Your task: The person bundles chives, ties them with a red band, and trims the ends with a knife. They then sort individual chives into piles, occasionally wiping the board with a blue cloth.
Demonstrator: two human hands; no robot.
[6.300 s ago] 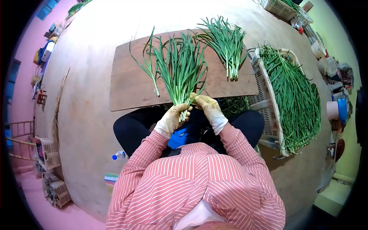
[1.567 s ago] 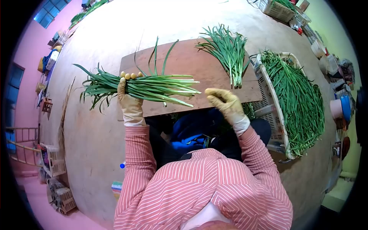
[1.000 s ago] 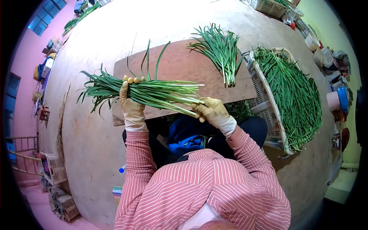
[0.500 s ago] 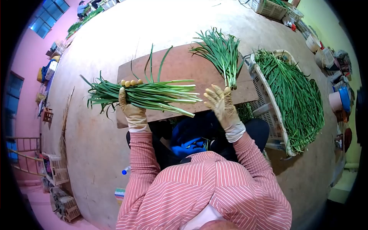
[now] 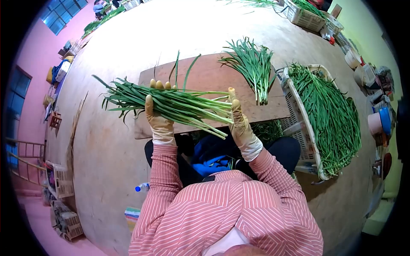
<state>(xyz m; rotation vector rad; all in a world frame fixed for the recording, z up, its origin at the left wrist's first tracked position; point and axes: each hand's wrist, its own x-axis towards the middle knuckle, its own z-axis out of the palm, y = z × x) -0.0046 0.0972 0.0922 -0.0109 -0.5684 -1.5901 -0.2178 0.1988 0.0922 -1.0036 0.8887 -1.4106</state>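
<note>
A bunch of garlic chives [image 5: 194,106] lies sideways above a low wooden board [image 5: 209,66], leaves to the left and pale stem ends to the right. My left hand [image 5: 161,121], in a pale glove, is wrapped round its middle, with the thumb on the near side and fingertips showing beyond. Against the stem ends stands my gloved right hand [image 5: 241,130], its palm flat and fingers stretched upward, not wrapped round anything. A second chive bunch [image 5: 258,70] rests on the board's far right part. A few loose leaves [image 5: 188,74] stick up behind the held bunch.
To the right, a white plastic basket [image 5: 308,132] is heaped with chives [image 5: 331,115]. A capped bottle [image 5: 143,187] is on the floor at left. Crates [image 5: 303,19] with greens stand at the far right, and people [image 5: 99,9] sit far left.
My right hand has moved in from apart to touch the stem ends, its spread fingers now together. The held bunch has tilted slightly, stem ends lower. The view has shifted a little.
</note>
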